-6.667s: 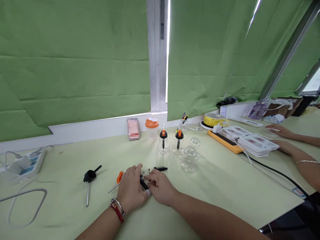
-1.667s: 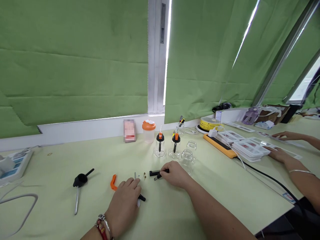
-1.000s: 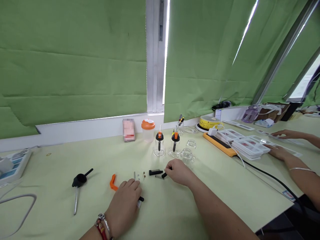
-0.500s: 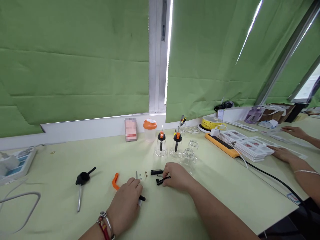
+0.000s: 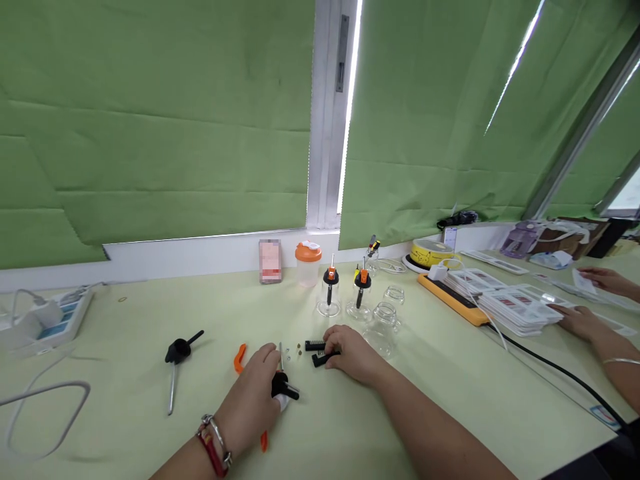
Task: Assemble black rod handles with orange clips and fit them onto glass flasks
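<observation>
My left hand (image 5: 250,393) is closed round a black bottle top (image 5: 281,385) with a thin metal tube; a white part shows just under it. Beside that hand lies an orange curved piece (image 5: 240,359), and another orange end pokes out below the wrist side. My right hand (image 5: 353,353) pinches at a short black plastic piece (image 5: 319,361). A second black piece with a spring (image 5: 314,345) lies touching or close to its fingertips, partly covered. Between the hands rest a thin metal pin (image 5: 281,355) and tiny brass bits (image 5: 299,348).
Left lies a black top with a metal tube (image 5: 178,351). Behind stand two glass bottles with black and orange tops (image 5: 329,293), clear glass jars (image 5: 384,320) and an orange-lidded cup (image 5: 307,267). An orange power strip (image 5: 453,300) is at right, near another person's hands (image 5: 580,323).
My left hand has turned, bringing more of the black bottle top and its metal tube into sight. My right hand's fingers have shifted slightly over the black pieces. The view has swung a little left.
</observation>
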`<state>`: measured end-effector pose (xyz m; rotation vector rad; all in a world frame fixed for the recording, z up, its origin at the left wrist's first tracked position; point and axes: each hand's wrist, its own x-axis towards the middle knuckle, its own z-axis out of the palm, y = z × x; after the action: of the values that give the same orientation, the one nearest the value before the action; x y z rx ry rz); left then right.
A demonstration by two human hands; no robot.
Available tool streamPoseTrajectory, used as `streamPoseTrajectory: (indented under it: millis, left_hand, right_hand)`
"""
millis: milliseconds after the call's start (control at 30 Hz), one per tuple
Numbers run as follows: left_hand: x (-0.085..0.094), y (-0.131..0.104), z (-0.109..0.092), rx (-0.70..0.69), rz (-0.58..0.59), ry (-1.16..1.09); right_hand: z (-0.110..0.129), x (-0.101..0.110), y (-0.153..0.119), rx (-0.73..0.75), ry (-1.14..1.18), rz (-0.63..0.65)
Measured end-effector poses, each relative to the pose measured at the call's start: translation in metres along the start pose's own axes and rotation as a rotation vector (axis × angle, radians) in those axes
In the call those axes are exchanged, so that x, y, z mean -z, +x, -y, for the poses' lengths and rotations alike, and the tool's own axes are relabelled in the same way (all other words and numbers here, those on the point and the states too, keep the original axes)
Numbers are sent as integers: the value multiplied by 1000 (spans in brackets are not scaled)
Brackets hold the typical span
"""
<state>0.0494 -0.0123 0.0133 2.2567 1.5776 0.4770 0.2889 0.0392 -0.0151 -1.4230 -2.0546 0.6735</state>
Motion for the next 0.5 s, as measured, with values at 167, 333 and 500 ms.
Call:
streamPoseTrajectory:
  millis: [167, 333, 500]
  left_hand:
    - [-4, 1, 3, 28, 19, -46]
    - [-6, 0, 4, -20, 22, -50]
    - [-4, 0, 3, -14, 47, -43]
  right_hand:
    - [4, 2, -2, 14, 32, -15]
    - [8, -5, -2, 133, 21, -4]
    - [3, -11, 5, 268, -28, 38]
